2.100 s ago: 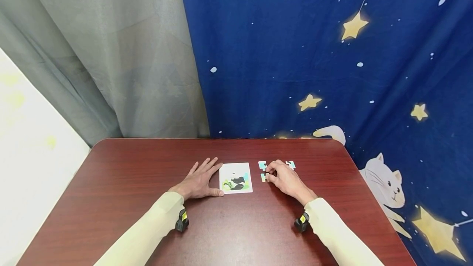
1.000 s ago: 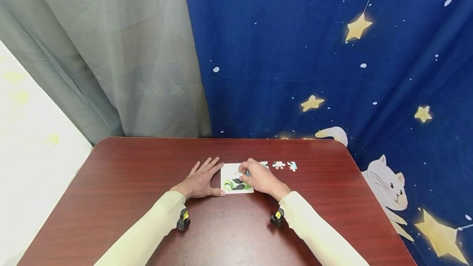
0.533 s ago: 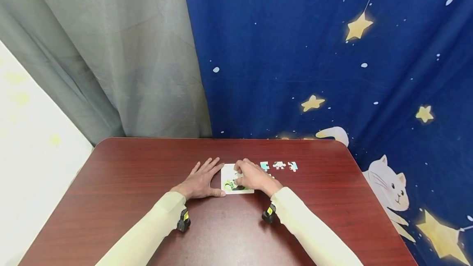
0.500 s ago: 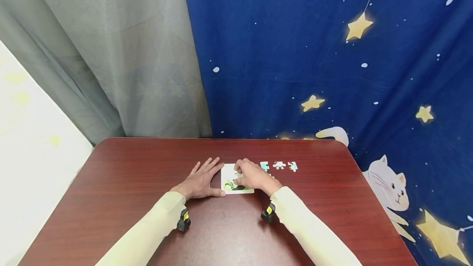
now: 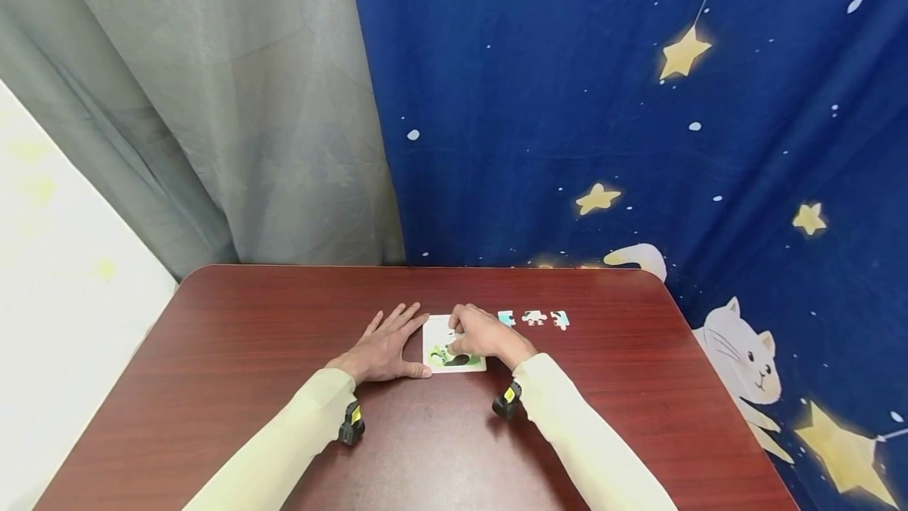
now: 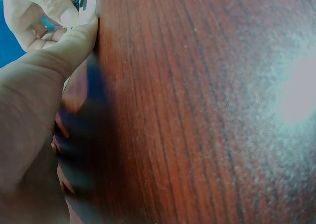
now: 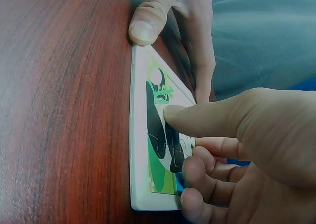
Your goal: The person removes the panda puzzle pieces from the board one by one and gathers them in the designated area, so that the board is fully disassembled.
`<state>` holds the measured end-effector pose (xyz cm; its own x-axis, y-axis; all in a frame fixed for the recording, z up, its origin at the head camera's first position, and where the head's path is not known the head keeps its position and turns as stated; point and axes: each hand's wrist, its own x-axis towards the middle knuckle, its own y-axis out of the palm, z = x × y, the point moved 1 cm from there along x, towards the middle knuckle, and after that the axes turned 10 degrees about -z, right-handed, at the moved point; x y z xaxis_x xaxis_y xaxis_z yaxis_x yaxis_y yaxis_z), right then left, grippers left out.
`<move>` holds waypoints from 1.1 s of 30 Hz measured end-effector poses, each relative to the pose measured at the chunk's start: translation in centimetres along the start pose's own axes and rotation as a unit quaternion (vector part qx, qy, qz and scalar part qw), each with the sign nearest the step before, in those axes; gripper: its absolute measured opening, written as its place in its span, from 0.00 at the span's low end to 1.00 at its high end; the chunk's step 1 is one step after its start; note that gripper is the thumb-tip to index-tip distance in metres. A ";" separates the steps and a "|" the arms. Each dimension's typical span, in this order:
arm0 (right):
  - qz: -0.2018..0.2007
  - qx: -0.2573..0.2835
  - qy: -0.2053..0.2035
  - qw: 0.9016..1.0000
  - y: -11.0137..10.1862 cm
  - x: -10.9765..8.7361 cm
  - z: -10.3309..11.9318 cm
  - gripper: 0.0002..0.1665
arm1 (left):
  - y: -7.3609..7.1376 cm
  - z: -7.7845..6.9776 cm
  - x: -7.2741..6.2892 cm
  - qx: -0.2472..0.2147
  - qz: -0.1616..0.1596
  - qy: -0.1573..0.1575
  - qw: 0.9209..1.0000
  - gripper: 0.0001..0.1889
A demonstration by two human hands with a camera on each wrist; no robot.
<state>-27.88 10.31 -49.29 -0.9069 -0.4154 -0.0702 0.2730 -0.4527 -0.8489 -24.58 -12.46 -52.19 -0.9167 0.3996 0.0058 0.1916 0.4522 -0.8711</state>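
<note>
A small white-framed puzzle board with a black, white and green panda picture lies flat on the table. My left hand rests spread on the table at its left, thumb on the near corner and a fingertip by the far one. Over the board's right part is my right hand, its fingers curled. In the right wrist view its thumb and index finger pinch a puzzle piece low in the picture, partly hidden by the fingers.
Three loose puzzle pieces lie in a row right of the board: a left one, a middle one and a right one. The reddish-brown table ends at the back before grey and blue curtains.
My right hand has moved left from the loose pieces to the board with a puzzle piece, then shifted slightly further left over it. The left hand has stayed in place.
</note>
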 end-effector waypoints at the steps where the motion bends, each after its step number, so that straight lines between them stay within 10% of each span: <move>1: 0.000 0.002 0.000 1.000 0.0 0.0 0.0 0.22 | -0.1 -0.1 0.0 0.001 0.002 -0.001 1.000 0.56; 33: -0.087 0.054 -0.029 0.994 1.5 -1.2 -1.6 0.23 | -0.4 -0.3 0.0 0.003 0.002 0.000 1.000 0.55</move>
<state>-26.89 11.36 -51.32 -0.9244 -0.3664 0.1062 0.1490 -0.6030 -0.7837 -24.52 -12.40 -51.68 -0.9156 0.4020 0.0027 0.1929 0.4453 -0.8744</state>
